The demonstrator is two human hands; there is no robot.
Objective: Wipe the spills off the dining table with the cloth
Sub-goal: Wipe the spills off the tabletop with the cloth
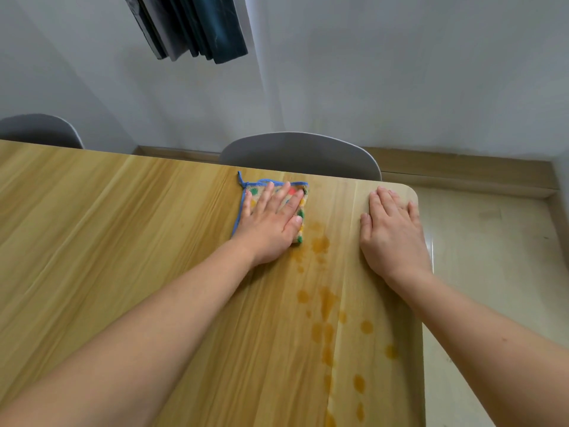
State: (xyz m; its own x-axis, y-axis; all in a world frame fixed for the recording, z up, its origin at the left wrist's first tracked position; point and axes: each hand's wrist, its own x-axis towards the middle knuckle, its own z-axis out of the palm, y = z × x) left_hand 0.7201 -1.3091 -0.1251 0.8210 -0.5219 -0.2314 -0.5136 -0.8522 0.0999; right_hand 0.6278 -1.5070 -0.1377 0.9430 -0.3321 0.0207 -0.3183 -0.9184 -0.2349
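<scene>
Pressing flat on the small folded cloth with blue trim and coloured dots (300, 208), the left hand (271, 223) lies palm down with its fingers spread, grasping nothing and simply bearing on the fabric. The cloth sits near the far edge of the light wooden dining table (123, 241), just beside the uppermost of the amber spill drops (326, 303), which trail from there toward the near edge (some round, some smeared long). The right hand (392, 232) rests open and flat on the table by its rounded far corner, touching the wood and well clear of the cloth. Behind the table edge stands a grey rounded chair back (300, 157), with a second grey chair back (38, 131) at the far left.
</scene>
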